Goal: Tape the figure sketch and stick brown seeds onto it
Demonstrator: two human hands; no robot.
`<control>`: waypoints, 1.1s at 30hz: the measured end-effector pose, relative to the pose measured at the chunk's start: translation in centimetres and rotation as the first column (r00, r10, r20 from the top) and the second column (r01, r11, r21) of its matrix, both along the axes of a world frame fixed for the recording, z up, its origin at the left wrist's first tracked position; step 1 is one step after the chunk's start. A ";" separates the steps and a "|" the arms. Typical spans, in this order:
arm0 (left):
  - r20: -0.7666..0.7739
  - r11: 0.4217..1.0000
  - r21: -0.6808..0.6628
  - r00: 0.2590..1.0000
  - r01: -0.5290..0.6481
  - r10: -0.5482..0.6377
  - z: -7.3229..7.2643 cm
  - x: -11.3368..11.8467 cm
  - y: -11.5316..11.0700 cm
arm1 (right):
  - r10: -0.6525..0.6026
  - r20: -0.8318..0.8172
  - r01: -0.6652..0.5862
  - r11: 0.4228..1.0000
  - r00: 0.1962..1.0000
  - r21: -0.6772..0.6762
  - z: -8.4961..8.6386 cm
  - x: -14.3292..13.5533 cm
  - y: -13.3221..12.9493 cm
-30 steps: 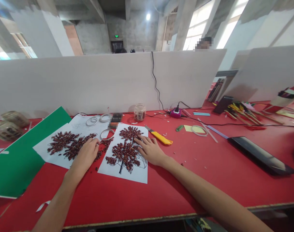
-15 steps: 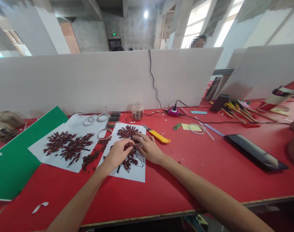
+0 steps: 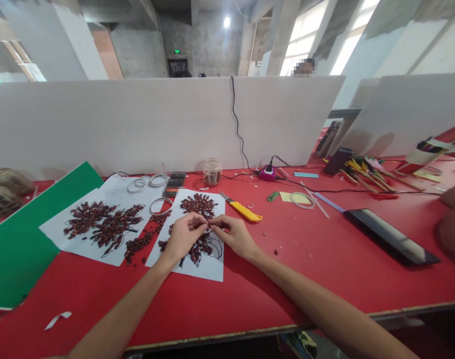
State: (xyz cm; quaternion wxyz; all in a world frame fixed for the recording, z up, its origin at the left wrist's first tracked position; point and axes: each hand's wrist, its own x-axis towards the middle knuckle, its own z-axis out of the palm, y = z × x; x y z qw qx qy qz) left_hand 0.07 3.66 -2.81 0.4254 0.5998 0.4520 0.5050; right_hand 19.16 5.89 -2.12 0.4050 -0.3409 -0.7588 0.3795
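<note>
My left hand (image 3: 187, 234) and my right hand (image 3: 233, 234) meet over a white sheet (image 3: 212, 271) that bears a black line drawing partly covered with dark red-brown seeds (image 3: 198, 203). Thumb and forefinger of each hand are pinched together, the fingertips nearly touching; what lies between them is too small to make out. To the left, another sheet (image 3: 117, 188) carries two more seed-covered shapes (image 3: 117, 227). A loose pile of seeds (image 3: 137, 247) lies between the sheets. Rolls of tape (image 3: 160, 207) rest at the sheets' upper edges.
A yellow cutter (image 3: 246, 212) lies right of the sheet, a glass jar (image 3: 212, 172) behind it. Farther right are a purple power socket (image 3: 267, 173), a tape ring (image 3: 302, 200) and a black tray-like object (image 3: 392, 237). A green board (image 3: 44, 239) is at left. Another person's arm shows at far right.
My right hand has drawn its fingers in from resting spread on the seeds to a pinch facing my left fingertips. The view has shifted slightly.
</note>
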 end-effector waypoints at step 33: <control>-0.876 0.826 0.278 0.483 0.491 0.008 0.2 -4.3 -5.4 | 0.074 0.307 -0.125 0.980 0.949 0.153 -0.4 1.7 -4.2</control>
